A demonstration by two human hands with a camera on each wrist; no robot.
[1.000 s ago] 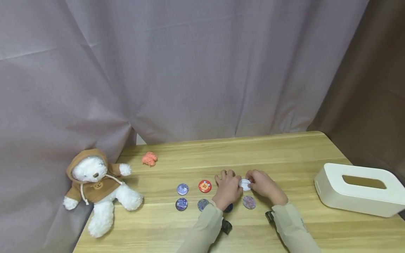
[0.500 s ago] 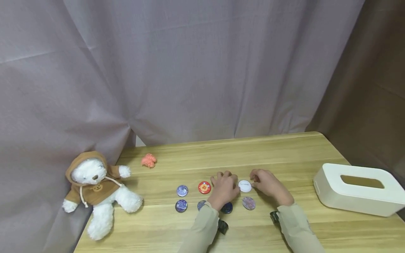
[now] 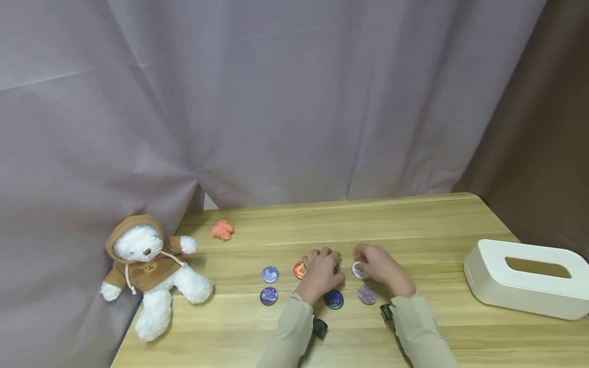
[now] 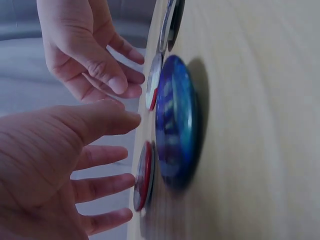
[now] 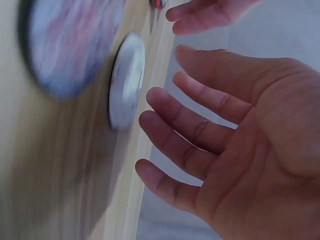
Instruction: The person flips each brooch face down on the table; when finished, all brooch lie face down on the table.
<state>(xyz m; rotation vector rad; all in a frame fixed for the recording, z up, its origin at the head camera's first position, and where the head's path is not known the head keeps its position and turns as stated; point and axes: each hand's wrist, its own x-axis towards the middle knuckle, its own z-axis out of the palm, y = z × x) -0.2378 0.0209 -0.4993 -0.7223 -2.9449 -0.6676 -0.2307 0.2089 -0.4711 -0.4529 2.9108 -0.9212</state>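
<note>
Round badges lie in two rows on the wooden table. My left hand (image 3: 319, 274) hovers over the back row, fingers spread, partly covering a red badge (image 3: 299, 271) and a dark-edged badge (image 3: 337, 268). In the left wrist view its fingers are fairly straight near a red-edged badge (image 4: 144, 177), holding nothing; a glossy blue badge (image 4: 175, 122) lies nearer the camera. My right hand (image 3: 381, 269) is beside a white badge (image 3: 359, 271). In the right wrist view its fingers are loosely bent, apart from that white badge (image 5: 127, 82). Closer lies a pink-purple badge (image 5: 72, 45).
Two bluish badges (image 3: 270, 274) lie left of the hands. A white teddy bear (image 3: 149, 271) in a brown hoodie sits at the left edge, with coral yarn (image 3: 223, 230) behind. A white tissue box (image 3: 529, 278) stands at the right. Grey curtain (image 3: 294, 102) hangs behind.
My left hand has moved left, off the white badge to above the red and dark-edged badges. My right hand drew back from the white badge, then came over its edge again.
</note>
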